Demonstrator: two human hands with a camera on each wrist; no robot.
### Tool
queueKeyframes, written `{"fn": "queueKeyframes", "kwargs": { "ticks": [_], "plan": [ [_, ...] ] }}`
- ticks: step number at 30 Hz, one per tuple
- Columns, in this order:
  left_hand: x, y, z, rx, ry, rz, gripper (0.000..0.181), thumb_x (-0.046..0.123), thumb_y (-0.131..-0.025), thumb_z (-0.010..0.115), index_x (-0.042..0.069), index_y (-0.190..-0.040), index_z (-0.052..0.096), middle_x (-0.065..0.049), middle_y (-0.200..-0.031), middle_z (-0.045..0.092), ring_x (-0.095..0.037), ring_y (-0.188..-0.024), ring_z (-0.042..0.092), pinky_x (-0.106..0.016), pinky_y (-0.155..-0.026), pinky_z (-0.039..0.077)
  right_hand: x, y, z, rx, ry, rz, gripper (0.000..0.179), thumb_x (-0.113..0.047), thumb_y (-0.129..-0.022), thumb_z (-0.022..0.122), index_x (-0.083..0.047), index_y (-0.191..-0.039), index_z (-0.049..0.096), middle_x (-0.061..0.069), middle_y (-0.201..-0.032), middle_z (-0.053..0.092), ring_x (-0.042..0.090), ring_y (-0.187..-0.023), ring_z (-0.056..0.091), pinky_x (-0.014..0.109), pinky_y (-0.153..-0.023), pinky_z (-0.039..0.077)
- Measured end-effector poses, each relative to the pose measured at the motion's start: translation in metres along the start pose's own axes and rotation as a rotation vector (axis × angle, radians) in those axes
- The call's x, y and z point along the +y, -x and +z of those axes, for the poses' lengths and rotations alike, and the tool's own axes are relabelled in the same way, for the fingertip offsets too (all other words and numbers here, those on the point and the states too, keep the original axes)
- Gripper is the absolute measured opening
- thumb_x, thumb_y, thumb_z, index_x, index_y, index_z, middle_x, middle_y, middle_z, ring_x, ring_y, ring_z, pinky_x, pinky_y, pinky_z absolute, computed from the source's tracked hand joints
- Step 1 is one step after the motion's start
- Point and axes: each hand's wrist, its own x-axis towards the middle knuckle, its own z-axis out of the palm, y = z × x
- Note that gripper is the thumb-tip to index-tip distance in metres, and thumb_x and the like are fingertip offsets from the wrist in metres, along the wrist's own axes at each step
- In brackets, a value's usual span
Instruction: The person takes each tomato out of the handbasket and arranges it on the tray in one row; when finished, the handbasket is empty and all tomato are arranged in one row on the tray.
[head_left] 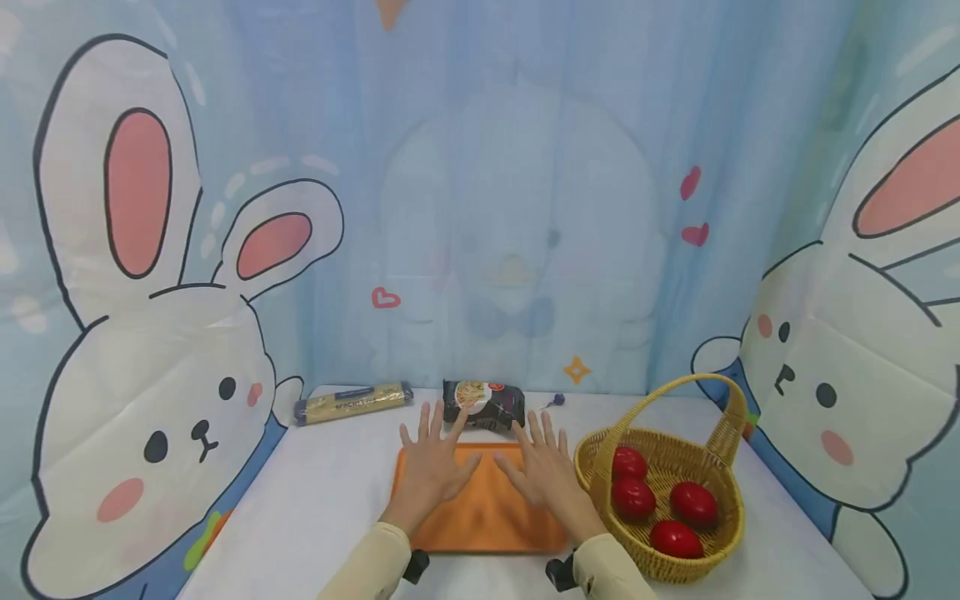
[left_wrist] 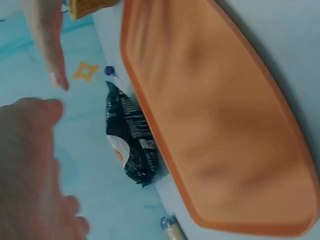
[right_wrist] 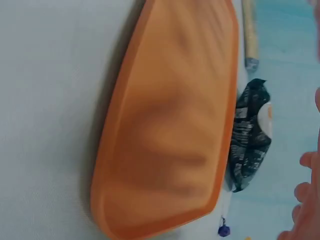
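Both hands are held over an orange tray (head_left: 491, 529), fingers spread and nothing in them. The left hand (head_left: 433, 471) is above the tray's left half, the right hand (head_left: 546, 471) above its right half. In both wrist views the tray's inside shows bare, with soft shadows on it. Just behind the tray lies a dark food packet (head_left: 491, 408) with a picture of a dish on it. To the right of the right hand stands a yellow wicker basket (head_left: 720, 533) with a tall handle. Several shiny red, rounded objects (head_left: 677, 539) lie in the basket; their kind is unclear.
At the back left lies a long packet of spaghetti (head_left: 352, 404) with dark ends. A small dark purple thing (head_left: 557, 401) sits at the back, right of the food packet. A blue curtain with cartoon rabbits (head_left: 510, 208) hangs behind the white table (head_left: 300, 500).
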Motion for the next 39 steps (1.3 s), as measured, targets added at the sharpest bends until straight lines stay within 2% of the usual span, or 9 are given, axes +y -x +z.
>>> {"fn": "queueKeyframes", "kwargs": {
  "ticks": [5,9,11,15,18,24,27,30,39],
  "plan": [
    [-0.039,0.026,0.020,-0.162,0.171,-0.061,0.122,0.075,-0.083,0.078,0.001,-0.168,0.030,-0.036,-0.174,0.014,-0.053,-0.163,0.009,-0.081,-0.124,0.017,-0.004,0.011,-0.025,-0.114,-0.207,-0.086,0.076,-0.049,-0.108,0.062,0.000,-0.163,0.042,0.032,-0.173,0.025,0.052,-0.162,0.018,0.075,-0.124,0.027],
    [-0.085,0.042,0.052,-0.263,0.248,-0.190,0.161,0.084,-0.053,0.092,-0.006,-0.167,0.023,-0.044,-0.170,0.010,-0.061,-0.160,0.004,-0.086,-0.120,0.012,-0.004,0.027,-0.066,-0.321,-0.319,-0.145,0.072,-0.044,-0.103,0.072,-0.002,-0.158,0.051,0.024,-0.164,0.048,0.049,-0.152,0.043,0.071,-0.119,0.041],
    [-0.103,0.047,0.064,-0.292,0.282,-0.250,0.167,0.080,-0.046,0.097,-0.011,-0.165,0.023,-0.046,-0.168,0.015,-0.064,-0.159,0.008,-0.087,-0.119,0.012,-0.001,0.035,-0.088,-0.432,-0.363,-0.167,0.069,-0.042,-0.103,0.073,-0.005,-0.157,0.054,0.019,-0.159,0.055,0.046,-0.147,0.050,0.069,-0.116,0.045],
    [-0.126,0.049,0.081,-0.282,0.278,-0.274,0.155,0.072,-0.047,0.101,-0.019,-0.154,0.036,-0.046,-0.159,0.036,-0.064,-0.151,0.030,-0.089,-0.115,0.020,0.012,0.047,-0.126,-0.572,-0.463,-0.221,0.061,-0.037,-0.103,0.075,-0.005,-0.152,0.059,0.016,-0.152,0.062,0.043,-0.142,0.057,0.064,-0.111,0.052],
    [-0.133,0.051,0.085,-0.252,0.240,-0.236,0.139,0.068,-0.051,0.102,-0.018,-0.147,0.047,-0.041,-0.150,0.049,-0.063,-0.139,0.047,-0.090,-0.111,0.025,0.027,0.055,-0.149,-0.631,-0.536,-0.254,0.053,-0.030,-0.103,0.076,-0.003,-0.147,0.062,0.015,-0.146,0.066,0.041,-0.137,0.062,0.056,-0.108,0.057],
    [-0.121,0.053,0.075,-0.249,0.270,-0.203,0.124,0.053,-0.063,0.104,-0.015,-0.150,0.047,-0.042,-0.155,0.046,-0.063,-0.143,0.045,-0.090,-0.111,0.025,0.088,0.061,-0.176,-0.725,-0.735,-0.248,0.039,-0.011,-0.104,0.072,0.005,-0.139,0.065,0.023,-0.138,0.069,0.023,-0.127,0.071,0.033,-0.103,0.061],
    [-0.115,0.049,0.071,-0.262,0.291,-0.226,0.123,0.048,-0.063,0.105,-0.016,-0.151,0.046,-0.042,-0.157,0.043,-0.063,-0.147,0.040,-0.090,-0.111,0.026,0.126,0.060,-0.179,-0.746,-0.831,-0.198,0.037,-0.005,-0.103,0.069,0.009,-0.137,0.063,0.026,-0.135,0.070,0.014,-0.120,0.073,0.029,-0.098,0.063],
    [-0.117,0.043,0.077,-0.288,0.293,-0.248,0.126,0.048,-0.062,0.105,-0.015,-0.152,0.044,-0.042,-0.159,0.042,-0.062,-0.150,0.036,-0.090,-0.110,0.027,0.155,0.059,-0.176,-0.723,-0.862,-0.165,0.037,-0.003,-0.103,0.067,0.010,-0.137,0.062,0.030,-0.134,0.069,0.018,-0.118,0.074,0.034,-0.096,0.064],
    [-0.127,0.037,0.090,-0.290,0.312,-0.268,0.130,0.053,-0.061,0.104,-0.013,-0.155,0.043,-0.038,-0.161,0.041,-0.060,-0.153,0.031,-0.093,-0.109,0.021,0.192,0.044,-0.153,-0.460,-0.755,0.058,0.050,-0.014,-0.104,0.073,0.017,-0.140,0.058,0.029,-0.130,0.072,0.032,-0.111,0.076,0.045,-0.093,0.066]
  ]
}}
